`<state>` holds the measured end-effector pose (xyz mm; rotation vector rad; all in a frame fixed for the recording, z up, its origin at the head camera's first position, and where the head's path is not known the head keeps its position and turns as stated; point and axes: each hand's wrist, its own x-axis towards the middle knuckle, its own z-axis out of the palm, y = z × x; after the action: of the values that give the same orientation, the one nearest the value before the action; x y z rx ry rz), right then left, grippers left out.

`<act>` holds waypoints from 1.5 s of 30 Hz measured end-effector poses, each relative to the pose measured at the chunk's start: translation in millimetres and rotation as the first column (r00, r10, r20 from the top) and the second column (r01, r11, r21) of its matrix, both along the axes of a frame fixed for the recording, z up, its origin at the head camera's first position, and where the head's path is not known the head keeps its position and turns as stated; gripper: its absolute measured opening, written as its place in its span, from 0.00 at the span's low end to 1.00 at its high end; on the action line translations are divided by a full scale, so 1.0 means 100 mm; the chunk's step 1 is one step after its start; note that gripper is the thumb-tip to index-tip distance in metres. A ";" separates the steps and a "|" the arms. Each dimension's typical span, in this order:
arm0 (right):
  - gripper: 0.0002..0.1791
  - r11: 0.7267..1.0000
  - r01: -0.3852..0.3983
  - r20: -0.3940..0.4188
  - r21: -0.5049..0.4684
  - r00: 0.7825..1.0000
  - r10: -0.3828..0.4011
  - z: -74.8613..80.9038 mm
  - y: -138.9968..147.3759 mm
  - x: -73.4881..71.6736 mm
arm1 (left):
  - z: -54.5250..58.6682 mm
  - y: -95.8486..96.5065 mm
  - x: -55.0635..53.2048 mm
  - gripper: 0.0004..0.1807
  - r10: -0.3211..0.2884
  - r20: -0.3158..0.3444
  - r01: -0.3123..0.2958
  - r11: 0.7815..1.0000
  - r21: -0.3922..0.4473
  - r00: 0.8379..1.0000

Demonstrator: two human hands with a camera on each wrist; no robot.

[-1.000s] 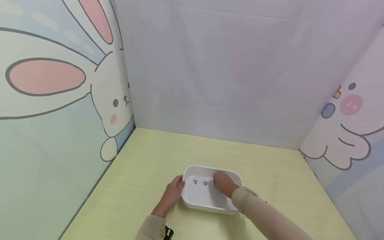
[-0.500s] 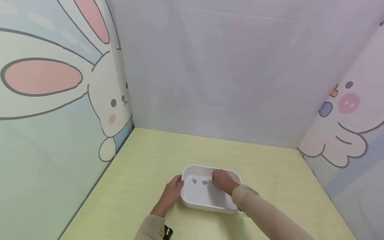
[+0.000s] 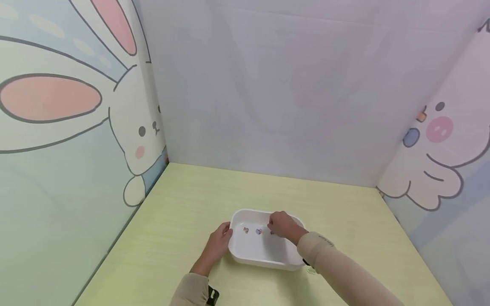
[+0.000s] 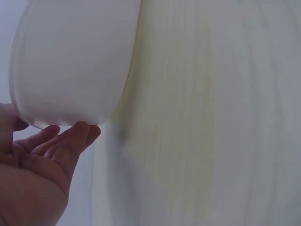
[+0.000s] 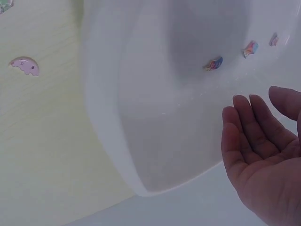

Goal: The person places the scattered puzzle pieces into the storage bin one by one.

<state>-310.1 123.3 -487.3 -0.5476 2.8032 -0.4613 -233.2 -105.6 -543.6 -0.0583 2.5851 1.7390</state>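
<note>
A white tray (image 3: 264,260) stands on the table. My left hand (image 3: 219,242) holds its left end; in the left wrist view the fingertips touch the outer wall and the thumb lies at the rim. Three small multicoloured pieces lie inside in a row: one at the left (image 3: 246,230), one in the middle (image 3: 259,231), and one with blue and orange (image 5: 214,63) beside my right hand (image 5: 263,146). Their exact kind is too small to tell. That hand hovers over the tray's far side, fingers loosely bent, holding nothing.
On the table to the tray's right lie a flat pink piece (image 5: 26,66) with a scalloped edge and a green patterned piece (image 5: 4,4). A plain cloth wall (image 3: 268,93) stands behind, with cartoon-printed panels (image 3: 57,182) at both sides.
My right hand has risen and drawn slightly back from the tray floor, and a third small piece now shows beneath it. The left hand stays at the tray's end.
</note>
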 end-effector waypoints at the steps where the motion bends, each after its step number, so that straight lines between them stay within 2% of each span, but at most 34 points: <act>1: 0.06 1.000 0.003 -0.002 -0.006 1.000 -0.003 0.02 0.00 0.00 | 0.00 0.00 0.00 0.21 0.000 -0.001 0.000 1.000 -0.003 1.000; 13: 0.06 0.992 0.104 0.008 -0.065 0.995 -0.104 0.26 0.11 0.00 | 0.01 0.00 0.01 0.21 -0.003 0.000 0.003 1.000 -0.005 1.000; 22: 0.07 0.986 0.126 -0.030 -0.111 0.991 -0.130 0.37 0.27 0.02 | 0.01 -0.01 0.00 0.21 0.004 0.001 -0.004 1.000 -0.003 1.000; 32: 0.08 0.980 0.143 -0.060 -0.141 0.986 -0.153 0.42 0.52 0.07 | 0.03 0.00 0.02 0.22 0.004 -0.003 -0.004 1.000 -0.008 1.000; 45: 0.09 0.975 0.167 -0.071 -0.146 0.981 -0.179 0.40 0.89 0.14 | -0.01 0.00 0.00 0.22 0.017 0.010 -0.016 1.000 -0.018 1.000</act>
<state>-295.9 212.2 -447.4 -0.3581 2.9282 -0.6896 -233.4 -105.7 -544.9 -0.0887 2.6011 1.7159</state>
